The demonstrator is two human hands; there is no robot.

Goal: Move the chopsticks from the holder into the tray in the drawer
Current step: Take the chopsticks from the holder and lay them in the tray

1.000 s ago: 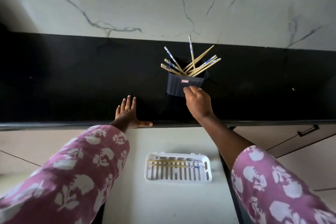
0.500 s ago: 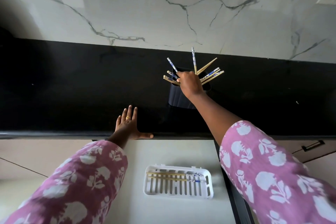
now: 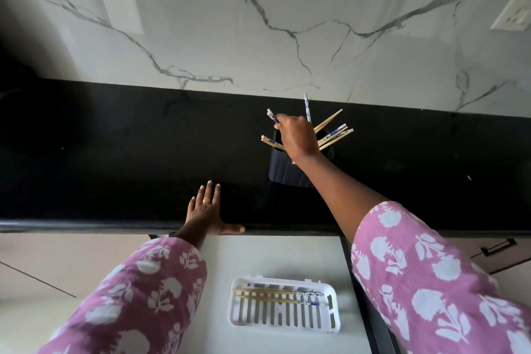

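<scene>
The chopsticks (image 3: pixel 336 135) are standing in a dark holder (image 3: pixel 287 172) at the centre right of the frame, fanning out to both sides of it. The holder is sitting on the black surface (image 3: pixel 115 152), near the marble wall (image 3: pixel 258 23) that is filling the upper half. The right hand (image 3: pixel 297 136) is reaching over the holder's mouth. Its grip appears to be clenching two blue-and-white chopsticks whose tips are poking out at the upper left of the knuckles, though the back of the hand is hiding the fingers. The left hand (image 3: pixel 205 210) is resting flat on the front edge of the surface, its grip released, fingers straight and thumb spread along the rim. In the lower centre, a white slotted tray (image 3: pixel 334 313) is lying in the open drawer (image 3: pixel 273 256), carrying a laid-down pair (image 3: pixel 267 294) lengthwise.
</scene>
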